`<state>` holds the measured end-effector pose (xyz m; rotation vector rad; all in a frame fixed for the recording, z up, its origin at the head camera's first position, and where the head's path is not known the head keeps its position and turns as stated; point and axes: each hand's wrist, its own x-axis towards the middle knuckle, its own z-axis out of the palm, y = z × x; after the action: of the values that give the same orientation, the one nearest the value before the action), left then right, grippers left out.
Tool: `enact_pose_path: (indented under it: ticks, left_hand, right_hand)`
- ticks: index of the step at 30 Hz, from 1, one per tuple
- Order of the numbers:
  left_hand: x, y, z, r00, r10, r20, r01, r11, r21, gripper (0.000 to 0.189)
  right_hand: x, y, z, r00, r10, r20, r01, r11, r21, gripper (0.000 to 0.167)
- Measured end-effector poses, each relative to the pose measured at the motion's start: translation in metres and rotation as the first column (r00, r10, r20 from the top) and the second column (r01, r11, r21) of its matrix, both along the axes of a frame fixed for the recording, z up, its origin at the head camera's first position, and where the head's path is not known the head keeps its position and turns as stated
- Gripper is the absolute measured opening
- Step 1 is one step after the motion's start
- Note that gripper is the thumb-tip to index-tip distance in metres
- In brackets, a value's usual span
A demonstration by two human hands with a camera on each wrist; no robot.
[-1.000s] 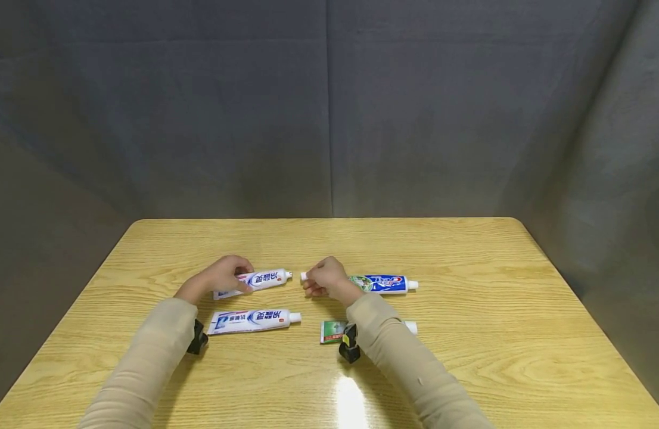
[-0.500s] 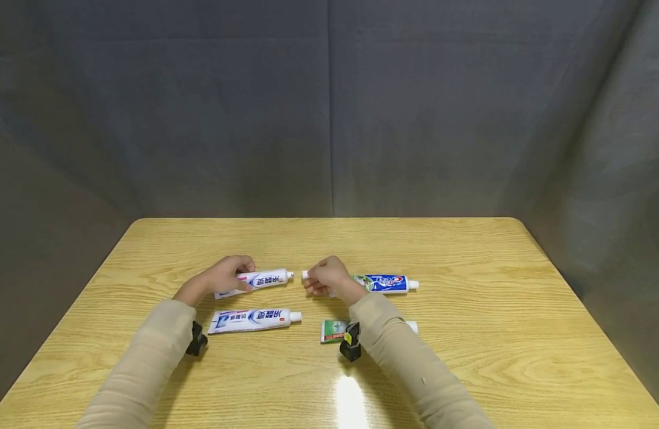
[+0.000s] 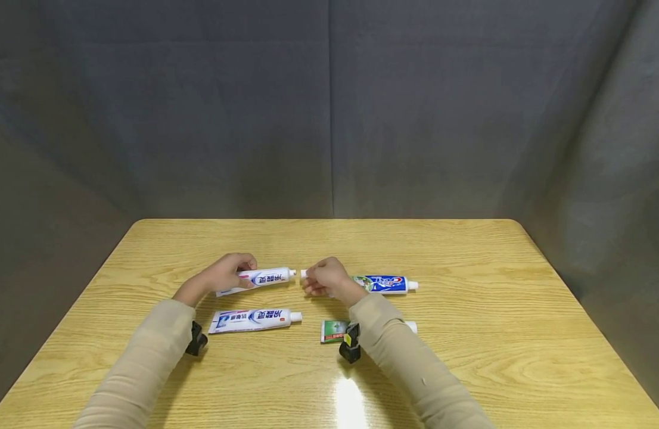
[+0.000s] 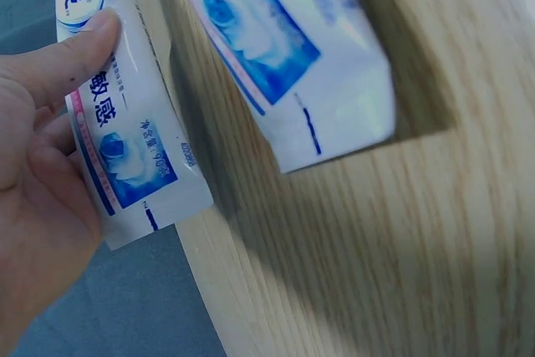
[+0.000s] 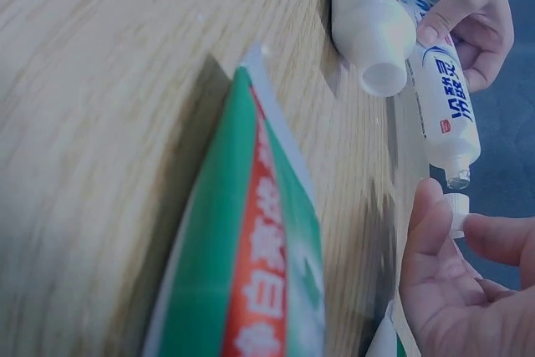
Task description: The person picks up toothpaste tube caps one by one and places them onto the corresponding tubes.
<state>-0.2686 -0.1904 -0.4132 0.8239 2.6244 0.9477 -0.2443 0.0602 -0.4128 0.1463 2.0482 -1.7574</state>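
My left hand (image 3: 226, 273) grips a white toothpaste tube (image 3: 270, 276) by its body, thumb on the printed face, as the left wrist view also shows. The tube's bare nozzle (image 5: 458, 178) points right. My right hand (image 3: 327, 278) pinches a small white cap (image 5: 457, 213) between thumb and finger. In the right wrist view the cap sits just off the nozzle, with a narrow gap between them. A second white toothpaste tube (image 3: 252, 320), capped, lies nearer me on the table.
A blue toothpaste tube (image 3: 385, 284) lies right of my right hand, partly behind it. A green toothpaste tube (image 3: 332, 330) lies under my right forearm, mostly hidden. The wooden table (image 3: 512, 310) ends at a grey curtain (image 3: 329, 119) at the back.
The held tube has shifted slightly right and its nozzle is closer to the cap. My right hand has stayed almost in place, still pinching the cap.
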Motion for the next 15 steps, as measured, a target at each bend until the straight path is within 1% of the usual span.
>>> enact_pose_path:
  ticks: [5, 15]
  left_hand:
    - [0.0008, 0.0013, 0.0020, 1.000, -0.003, -0.005, 0.003, 1.000, 0.001, 0.022]
    - [-0.0007, 0.0030, 0.0018, 1.000, -0.006, -0.009, 0.007, 1.000, 0.014, 0.022]
  right_hand:
    - [-0.0012, -0.0008, -0.0005, 1.000, -0.004, -0.009, 0.003, 1.000, -0.022, 0.025]
    - [-0.0028, -0.0035, -0.0021, 0.999, 0.000, -0.050, -0.001, 1.000, -0.013, 0.025]
